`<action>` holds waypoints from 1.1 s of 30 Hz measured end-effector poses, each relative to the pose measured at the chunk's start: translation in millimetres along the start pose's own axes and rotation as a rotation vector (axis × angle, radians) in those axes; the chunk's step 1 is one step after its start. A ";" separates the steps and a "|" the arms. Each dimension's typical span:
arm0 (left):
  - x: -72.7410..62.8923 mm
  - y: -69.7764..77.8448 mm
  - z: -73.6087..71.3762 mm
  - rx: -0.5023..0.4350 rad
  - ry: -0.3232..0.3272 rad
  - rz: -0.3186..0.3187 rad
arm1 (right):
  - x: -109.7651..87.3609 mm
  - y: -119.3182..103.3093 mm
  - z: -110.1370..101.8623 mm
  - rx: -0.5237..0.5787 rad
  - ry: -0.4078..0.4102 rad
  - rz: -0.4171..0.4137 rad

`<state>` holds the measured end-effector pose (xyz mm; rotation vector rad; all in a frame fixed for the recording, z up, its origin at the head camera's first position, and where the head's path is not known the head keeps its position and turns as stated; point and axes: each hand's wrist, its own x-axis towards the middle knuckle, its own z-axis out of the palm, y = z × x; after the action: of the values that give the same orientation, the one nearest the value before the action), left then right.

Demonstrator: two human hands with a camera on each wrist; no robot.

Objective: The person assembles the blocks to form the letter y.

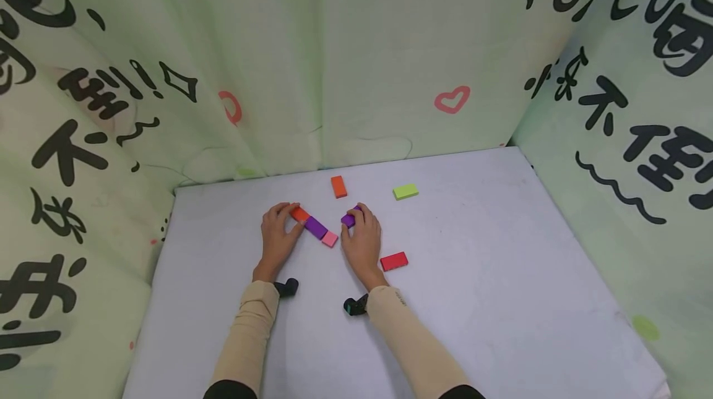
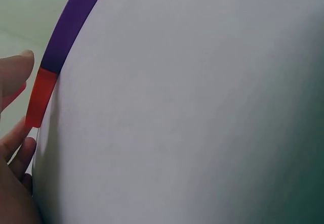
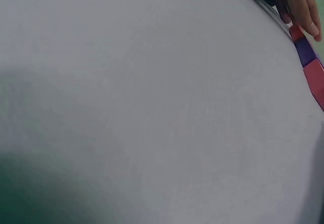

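An orange block (image 1: 299, 214), a purple block (image 1: 315, 227) and a small pink block (image 1: 330, 239) lie end to end in a slanting row on the white table. My left hand (image 1: 276, 235) holds the orange block at the far end of the row, thumb on the near side and fingers at its outer end. In the left wrist view, fingertips meet the end of the orange block (image 2: 41, 97). To the right of the row, my right hand (image 1: 363, 241) grips a second purple block (image 1: 348, 220) between thumb and fingers, partly hidden by them.
Behind the hands lie another orange block (image 1: 338, 187) and a lime green block (image 1: 405, 192). A red block (image 1: 394, 261) lies just right of my right wrist. Pale green curtains (image 1: 379, 65) with black lettering surround the table (image 1: 490, 300) at the back and sides.
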<state>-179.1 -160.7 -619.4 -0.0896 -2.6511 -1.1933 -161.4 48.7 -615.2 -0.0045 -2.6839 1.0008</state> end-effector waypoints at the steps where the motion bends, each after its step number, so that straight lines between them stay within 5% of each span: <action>1: 0.5 0.2 0.1 -0.015 0.018 0.005 | 0.3 0.5 -0.1 -0.003 -0.002 -0.008; 15: -19.1 23.3 12.3 -0.040 0.211 -0.082 | 0.0 3.2 -2.8 -0.005 -0.085 -0.049; 24: -26.3 34.5 21.4 0.090 0.157 -0.086 | -1.7 4.0 -3.3 0.019 -0.083 -0.069; 33: -26.1 31.7 24.4 0.078 0.152 -0.104 | -2.7 1.2 -6.5 0.025 -0.104 -0.095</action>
<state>-153.5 -120.3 -618.0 0.1480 -2.5919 -1.0782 -157.2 53.4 -612.0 0.1833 -2.7358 1.0319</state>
